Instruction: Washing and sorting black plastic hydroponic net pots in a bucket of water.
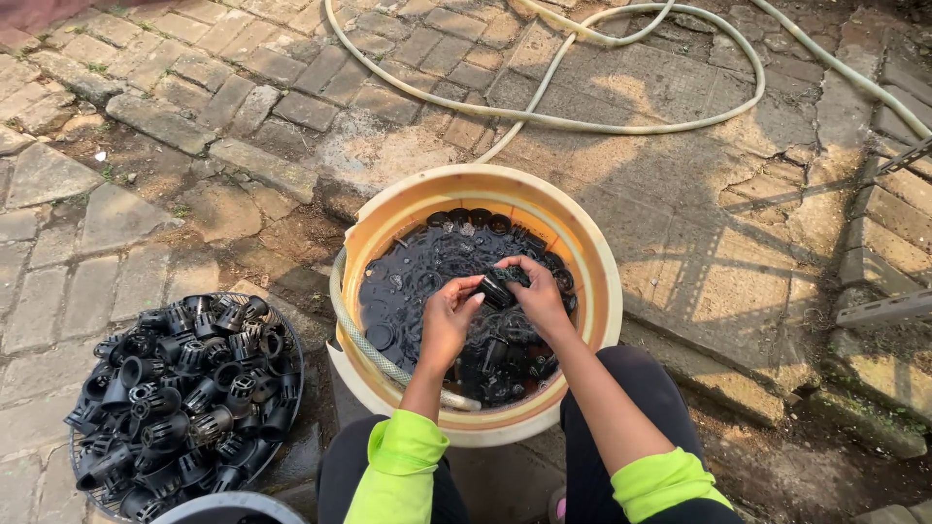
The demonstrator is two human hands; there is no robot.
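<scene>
Both my hands were over the cream bucket (602, 291), which held dark water and a mass of black slotted plastic cups (427, 262). My right hand (539, 291) was clenched round one black cup (500, 286), held just above the water near the bucket's middle. My left hand (449, 318) had its fingertips on the same cup from the other side, fingers curled, grasping it too.

A clear braided hose (374, 349) hung over the bucket's left rim and ran down inside along the wall; its end was hidden behind my left forearm. To my left, a round wire basket (291, 388) sat on the paving, heaped with more black cups (180, 388), just beside the bucket but not touching as far as I could tell. A pale garden hose (621, 124) looped across the brick paving (146, 87) behind the bucket, well apart from my hands. A grey rounded rim (228, 505) was cut off at the bottom edge; couldn't tell what it was. Grey metal bars (888, 309) poked in at right, mostly out of frame. Cups under the water were hard to separate, just dark rings. My knees hid the bucket's base.
</scene>
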